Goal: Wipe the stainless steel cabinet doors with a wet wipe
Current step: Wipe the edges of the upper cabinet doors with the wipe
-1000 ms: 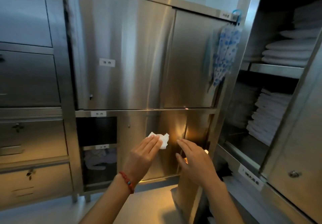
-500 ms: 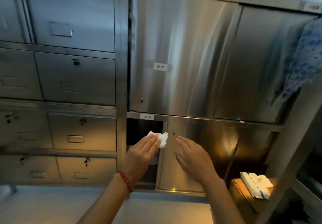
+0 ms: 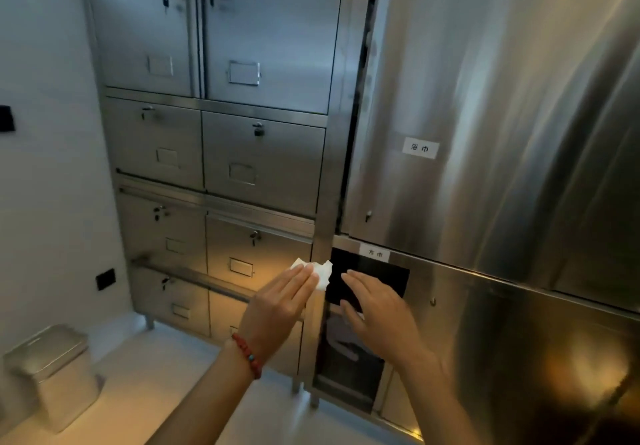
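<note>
Stainless steel locker doors (image 3: 242, 154) are filling the left bank of the cabinet wall, each with a small key lock and a label holder. Left of that bank, a square steel bin (image 3: 52, 372) is standing on the pale floor (image 3: 156, 392) by the white wall. At the bank's lower right corner, the left hand (image 3: 277, 309) is reaching forward with straight fingers lying on a crumpled white wet wipe (image 3: 318, 271), carrying it in front of the upright steel post between the two cabinets; whether the wipe is touching the metal cannot be told. A red bead bracelet (image 3: 247, 354) is circling that wrist. Just right of the wipe, the right hand (image 3: 374, 309) is hovering flat and relaxed, holding nothing, in front of a dark open compartment (image 3: 367, 282). Right of the bank, a large sliding cabinet door (image 3: 502, 115) carrying a white label (image 3: 419, 148) is gleaming above a lower door (image 3: 519, 358).
</note>
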Action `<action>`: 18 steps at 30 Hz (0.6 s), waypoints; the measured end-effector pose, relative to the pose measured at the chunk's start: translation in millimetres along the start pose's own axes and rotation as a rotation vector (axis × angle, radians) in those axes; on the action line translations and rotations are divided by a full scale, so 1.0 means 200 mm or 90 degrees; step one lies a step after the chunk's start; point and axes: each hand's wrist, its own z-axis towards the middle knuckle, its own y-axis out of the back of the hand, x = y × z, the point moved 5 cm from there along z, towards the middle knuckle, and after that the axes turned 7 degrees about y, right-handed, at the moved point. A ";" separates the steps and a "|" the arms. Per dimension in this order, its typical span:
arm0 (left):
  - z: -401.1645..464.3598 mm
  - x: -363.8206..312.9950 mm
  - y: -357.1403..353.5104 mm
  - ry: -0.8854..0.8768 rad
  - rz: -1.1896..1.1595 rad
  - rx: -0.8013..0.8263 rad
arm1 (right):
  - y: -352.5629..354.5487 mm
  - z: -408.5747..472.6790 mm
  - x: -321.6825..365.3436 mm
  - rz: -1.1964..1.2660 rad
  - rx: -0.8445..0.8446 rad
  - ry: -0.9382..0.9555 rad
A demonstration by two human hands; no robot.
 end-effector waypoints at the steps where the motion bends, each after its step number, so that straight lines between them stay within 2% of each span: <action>1: -0.01 0.02 -0.01 0.007 0.011 0.006 | -0.02 0.03 0.00 0.002 0.005 0.016; 18: -0.12 0.53 -0.03 0.105 0.140 0.055 | -0.45 0.55 0.20 0.063 0.056 0.146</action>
